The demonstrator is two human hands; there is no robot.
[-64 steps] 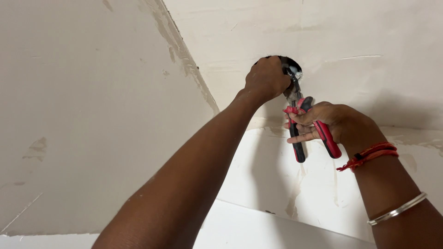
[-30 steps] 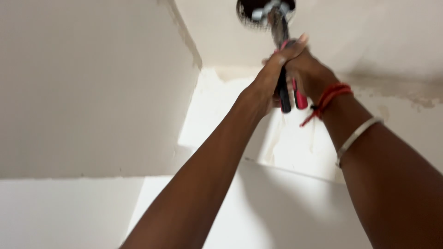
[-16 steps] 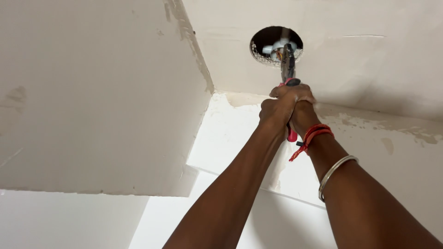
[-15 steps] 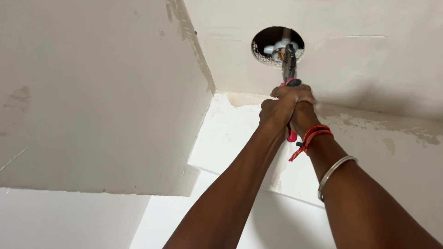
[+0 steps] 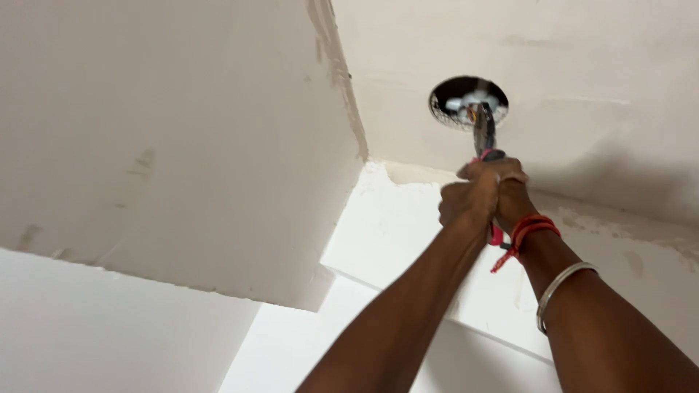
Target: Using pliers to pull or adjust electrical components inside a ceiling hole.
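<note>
Both hands, left hand [image 5: 466,204] and right hand [image 5: 510,191], clamp tight together around the pliers [image 5: 485,135], doubling grip force, tool nose inside the round ceiling hole [image 5: 468,102] at 12 o'clock above them.

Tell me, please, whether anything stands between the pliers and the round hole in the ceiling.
Nothing visible does. Both hands, left and right, grip the pliers, whose metal head already reaches up into the hole; what it touches inside is too blurred to tell.
</note>
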